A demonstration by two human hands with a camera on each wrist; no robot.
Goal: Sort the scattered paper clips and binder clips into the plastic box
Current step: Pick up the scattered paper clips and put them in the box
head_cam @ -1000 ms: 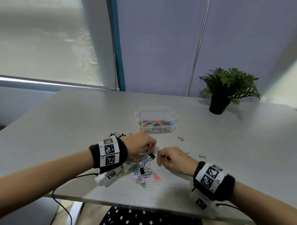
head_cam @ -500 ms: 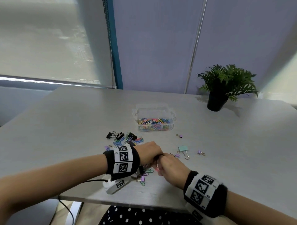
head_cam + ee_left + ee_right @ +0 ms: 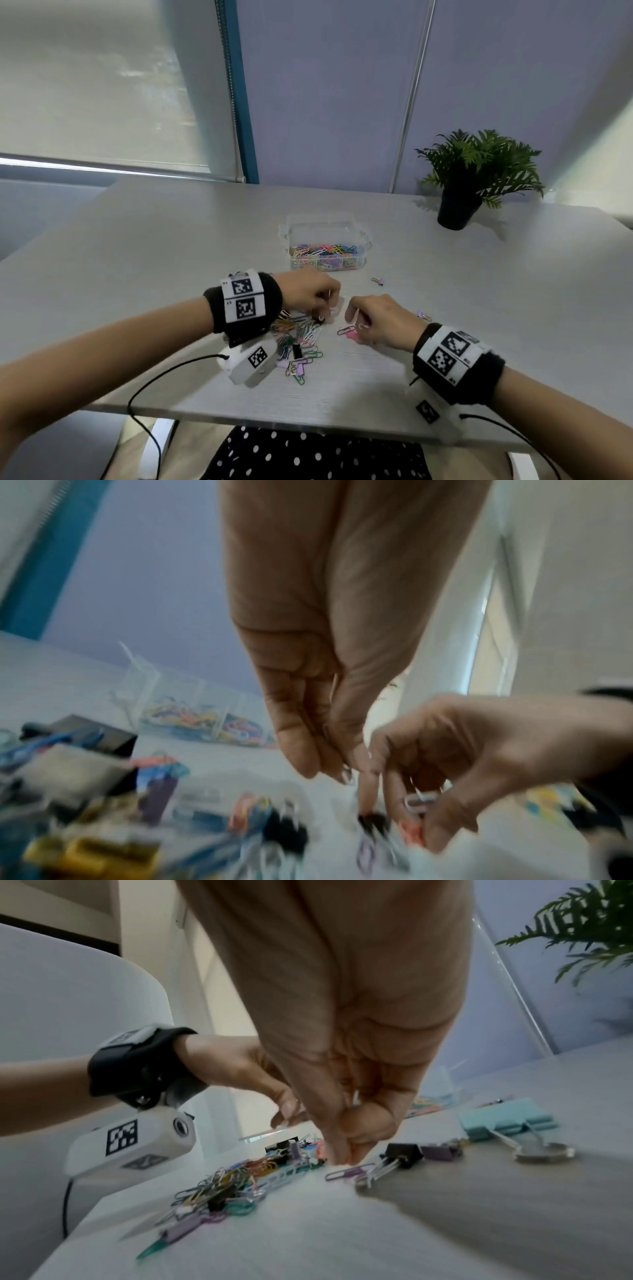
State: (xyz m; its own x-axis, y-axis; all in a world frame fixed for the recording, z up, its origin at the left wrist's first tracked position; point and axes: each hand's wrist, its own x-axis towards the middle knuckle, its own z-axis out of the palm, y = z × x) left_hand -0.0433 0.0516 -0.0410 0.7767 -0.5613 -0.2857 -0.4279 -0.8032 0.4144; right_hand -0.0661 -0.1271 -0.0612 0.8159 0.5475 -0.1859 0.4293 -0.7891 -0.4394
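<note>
A clear plastic box [image 3: 363, 236] holding coloured paper clips stands mid-table. A heap of paper clips and small binder clips [image 3: 301, 342] lies near the front edge. My left hand [image 3: 322, 301] hovers over the heap's far side, fingertips pinched on a thin wire paper clip [image 3: 334, 693]. My right hand [image 3: 363, 320] is just right of it, fingers curled round a white paper clip [image 3: 355, 1097], its fingertips [image 3: 342, 1153] down on the table beside a purple paper clip [image 3: 346, 1173].
A black binder clip [image 3: 404, 1150], a purple one [image 3: 441, 1152] and a larger teal one [image 3: 507, 1121] lie right of my right hand. Small purple clips [image 3: 378, 281] sit nearer the box. A potted plant [image 3: 459, 205] stands far right. The table edge [image 3: 274, 416] is close.
The hands, held together over the heap half a second ago, have drawn slightly apart. A white clip now shows in my right hand.
</note>
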